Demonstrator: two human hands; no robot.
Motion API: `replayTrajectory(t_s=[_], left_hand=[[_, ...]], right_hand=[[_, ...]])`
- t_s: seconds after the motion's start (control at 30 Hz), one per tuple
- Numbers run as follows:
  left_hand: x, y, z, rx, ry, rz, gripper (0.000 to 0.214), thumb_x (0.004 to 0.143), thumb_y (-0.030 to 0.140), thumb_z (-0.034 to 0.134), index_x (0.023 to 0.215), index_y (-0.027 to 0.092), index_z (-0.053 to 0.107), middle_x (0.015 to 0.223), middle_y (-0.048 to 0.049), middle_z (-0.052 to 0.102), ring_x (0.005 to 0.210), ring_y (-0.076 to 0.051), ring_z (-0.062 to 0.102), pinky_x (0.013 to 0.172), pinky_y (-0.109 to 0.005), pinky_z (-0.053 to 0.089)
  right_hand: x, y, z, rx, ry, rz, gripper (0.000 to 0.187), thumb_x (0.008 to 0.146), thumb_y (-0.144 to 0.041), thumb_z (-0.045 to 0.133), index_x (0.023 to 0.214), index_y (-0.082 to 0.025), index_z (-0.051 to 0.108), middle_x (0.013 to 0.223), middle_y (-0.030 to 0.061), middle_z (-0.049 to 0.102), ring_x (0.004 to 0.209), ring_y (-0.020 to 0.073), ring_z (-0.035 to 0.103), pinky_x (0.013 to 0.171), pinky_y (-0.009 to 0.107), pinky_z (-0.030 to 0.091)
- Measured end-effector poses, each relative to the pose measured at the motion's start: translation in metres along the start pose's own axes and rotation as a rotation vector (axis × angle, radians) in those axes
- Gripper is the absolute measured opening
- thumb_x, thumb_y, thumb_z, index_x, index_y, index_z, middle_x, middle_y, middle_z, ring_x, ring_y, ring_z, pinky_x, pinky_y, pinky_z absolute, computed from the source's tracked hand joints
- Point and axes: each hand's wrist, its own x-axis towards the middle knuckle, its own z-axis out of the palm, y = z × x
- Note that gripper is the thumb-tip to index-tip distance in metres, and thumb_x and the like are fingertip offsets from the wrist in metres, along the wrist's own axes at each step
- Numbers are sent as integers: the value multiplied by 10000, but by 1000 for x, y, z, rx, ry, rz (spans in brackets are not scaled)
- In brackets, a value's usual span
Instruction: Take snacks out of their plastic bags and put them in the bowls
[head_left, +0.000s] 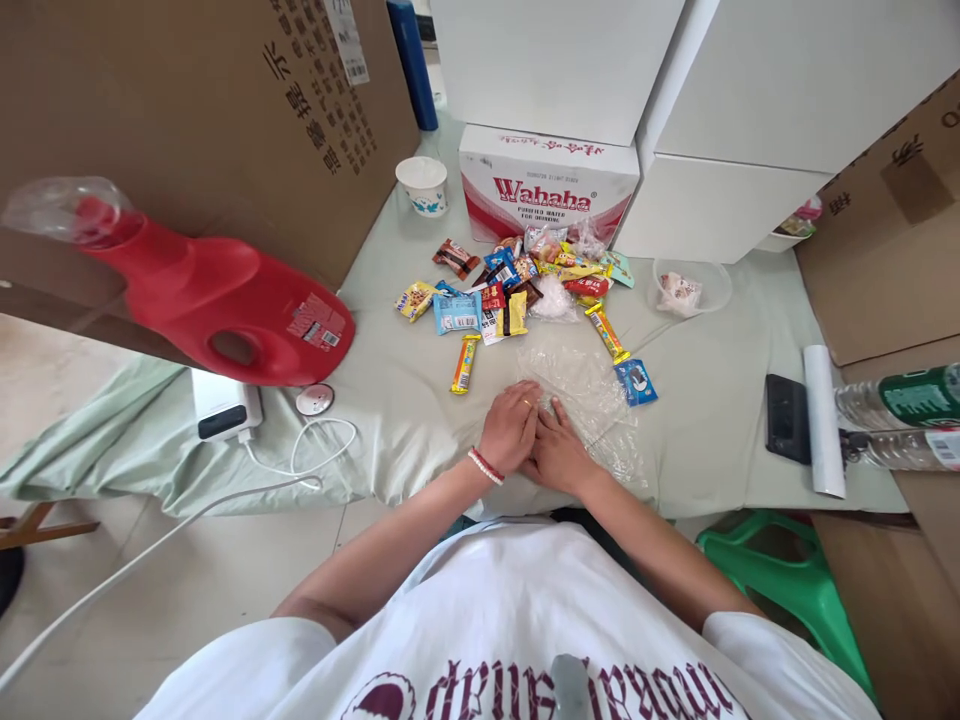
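Observation:
My left hand (pixel 511 425), with a beaded bracelet (pixel 486 467) at the wrist, lies on the cloth with its fingers stretched forward. Against it rests my right hand (pixel 560 450), flat and with its fingers apart; the two touch. Beside and partly under the right hand spreads a crumpled clear plastic bag (pixel 611 415). Just beyond my hands is a pile of wrapped snacks, among them a light blue packet (pixel 457 313) and a red packet (pixel 587 286). Nearer lie a yellow bar (pixel 464 364), another yellow bar (pixel 607 333) and a blue square packet (pixel 636 382).
A Wahaba-style water carton (pixel 547 190) stands behind the pile, with a paper cup (pixel 422 186) to its left. A clear plastic tub (pixel 712 287) is at right. On the left are a red jug (pixel 232 305) and a white power bank (pixel 225 405) with a cable.

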Motion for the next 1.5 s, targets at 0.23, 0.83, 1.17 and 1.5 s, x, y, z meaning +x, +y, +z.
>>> replayTrajectory(t_s=[0.23,0.83,1.17,1.5], left_hand=[[4,-25,0,296,-223,-106,560,1081,379,245,1563,185,454,1631,-115,459,1550,-246,369,1282,-580,215],[-15,-26,2,448,-320,-1,810,983,698,378,1650,251,276,1749,-147,164,1617,-369,126,1218,-767,0],[-15,-24,-3,356,-256,11,782,991,693,382,1620,230,348,1721,-177,251,1602,-356,198,1227,-756,28],[-14,-24,-4,321,-275,10,776,1007,682,345,1617,203,353,1723,-189,238,1604,-356,193,1232,-754,10]], right_hand=[[-15,3,5,260,179,-23,450,1042,-405,509,1387,-144,634,1528,185,543,1459,287,450,1214,538,384],[178,99,-131,-405,-117,66,442,1032,-137,329,1360,-172,623,1402,158,619,1258,286,548,862,336,493],[183,81,-130,-545,-316,290,465,999,-141,346,1392,-112,594,1354,274,607,1030,311,724,811,396,564],[252,78,-188,-483,-116,288,487,884,-327,649,1327,-127,613,1301,213,664,1116,348,668,897,410,536]])
